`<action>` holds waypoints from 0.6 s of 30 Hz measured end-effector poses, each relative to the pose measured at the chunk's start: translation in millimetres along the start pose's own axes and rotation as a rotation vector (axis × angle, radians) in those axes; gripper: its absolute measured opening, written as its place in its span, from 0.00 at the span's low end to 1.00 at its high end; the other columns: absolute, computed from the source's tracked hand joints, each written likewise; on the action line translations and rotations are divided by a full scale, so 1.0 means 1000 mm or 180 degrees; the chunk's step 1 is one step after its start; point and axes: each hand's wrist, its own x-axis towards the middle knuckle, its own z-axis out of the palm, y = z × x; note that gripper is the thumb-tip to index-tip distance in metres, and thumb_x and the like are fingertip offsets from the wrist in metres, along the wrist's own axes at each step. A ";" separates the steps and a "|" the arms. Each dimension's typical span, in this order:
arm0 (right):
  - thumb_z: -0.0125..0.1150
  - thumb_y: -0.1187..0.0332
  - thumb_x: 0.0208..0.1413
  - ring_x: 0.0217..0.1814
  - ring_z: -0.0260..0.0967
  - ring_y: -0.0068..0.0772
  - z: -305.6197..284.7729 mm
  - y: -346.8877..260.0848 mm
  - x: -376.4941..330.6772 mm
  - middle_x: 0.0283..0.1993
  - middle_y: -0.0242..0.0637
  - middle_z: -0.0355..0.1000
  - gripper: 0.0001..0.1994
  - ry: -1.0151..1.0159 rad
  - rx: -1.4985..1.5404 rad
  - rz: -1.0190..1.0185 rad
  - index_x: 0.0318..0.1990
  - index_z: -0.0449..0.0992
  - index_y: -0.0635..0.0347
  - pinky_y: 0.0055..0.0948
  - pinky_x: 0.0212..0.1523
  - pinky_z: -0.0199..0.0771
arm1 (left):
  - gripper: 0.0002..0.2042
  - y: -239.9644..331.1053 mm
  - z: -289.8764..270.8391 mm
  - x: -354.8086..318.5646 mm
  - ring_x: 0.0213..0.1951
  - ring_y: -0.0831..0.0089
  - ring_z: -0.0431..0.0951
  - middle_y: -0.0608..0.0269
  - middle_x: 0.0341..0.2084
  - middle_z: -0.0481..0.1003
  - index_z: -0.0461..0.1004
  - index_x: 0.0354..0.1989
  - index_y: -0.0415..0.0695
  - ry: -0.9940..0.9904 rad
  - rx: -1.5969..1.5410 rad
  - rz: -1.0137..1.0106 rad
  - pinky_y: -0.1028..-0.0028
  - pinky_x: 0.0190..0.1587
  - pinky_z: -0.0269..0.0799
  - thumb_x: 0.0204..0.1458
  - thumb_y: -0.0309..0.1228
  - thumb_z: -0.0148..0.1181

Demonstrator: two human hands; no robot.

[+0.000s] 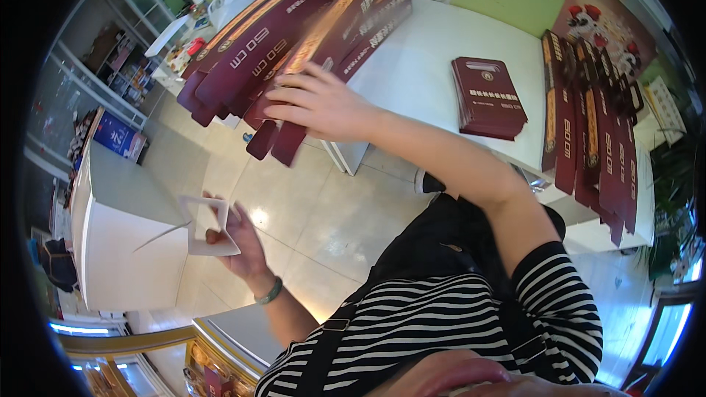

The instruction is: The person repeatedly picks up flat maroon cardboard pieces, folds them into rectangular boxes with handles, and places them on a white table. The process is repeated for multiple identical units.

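Observation:
My left hand (246, 254), low on the left with a green bangle at the wrist, grips an open-ended carton (193, 229). That carton shows its pale inside and a loose flap sticking out to the left; its length is hidden. Across the table, my right hand (327, 106) is closed over the near end of a long maroon carton (346, 18), its thumb out of sight. This carton looks slightly blurred and lies among several like it (257, 40) at the back left, their end flaps hanging past the table edge.
The white table (419, 66) carries a stack of flat maroon packaging (489, 95) and another group of long maroon cartons (592, 129) at the right. To the left stands a white cabinet (132, 250). Below is a glass-fronted case with golden trim (193, 331).

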 end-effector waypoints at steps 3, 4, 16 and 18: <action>0.72 0.72 0.38 0.75 0.56 0.46 -0.091 -0.020 -0.059 0.69 0.29 0.66 0.34 -0.0328 0.0331 0.0182 0.59 0.73 0.43 0.65 0.74 0.47 | 0.14 -0.059 0.054 0.015 0.77 0.56 0.45 0.58 0.76 0.51 0.80 0.52 0.54 -0.0360 -0.0160 -0.0875 0.41 0.76 0.31 0.60 0.39 0.56; 0.71 0.73 0.39 0.76 0.55 0.48 -0.119 -0.030 -0.084 0.69 0.30 0.66 0.32 -0.0499 0.0365 0.0220 0.58 0.74 0.43 0.67 0.74 0.46 | 0.18 -0.089 0.060 0.014 0.77 0.56 0.45 0.57 0.75 0.52 0.76 0.59 0.52 -0.0632 -0.0685 -0.1276 0.38 0.75 0.33 0.62 0.40 0.55; 0.56 0.68 0.67 0.69 0.63 0.35 -0.239 -0.153 -0.273 0.68 0.41 0.62 0.28 -0.0314 0.1166 0.3465 0.73 0.57 0.51 0.34 0.62 0.70 | 0.36 -0.271 0.119 -0.074 0.71 0.47 0.56 0.67 0.71 0.57 0.52 0.74 0.56 -0.0843 -0.0705 -0.3425 0.37 0.68 0.52 0.64 0.63 0.39; 0.59 0.55 0.65 0.68 0.63 0.33 -0.230 -0.144 -0.283 0.69 0.44 0.61 0.37 0.0542 0.3106 0.5221 0.76 0.50 0.52 0.33 0.59 0.70 | 0.34 -0.277 0.113 -0.083 0.70 0.46 0.58 0.67 0.71 0.59 0.53 0.74 0.57 -0.0990 -0.0812 -0.3518 0.37 0.68 0.53 0.65 0.62 0.40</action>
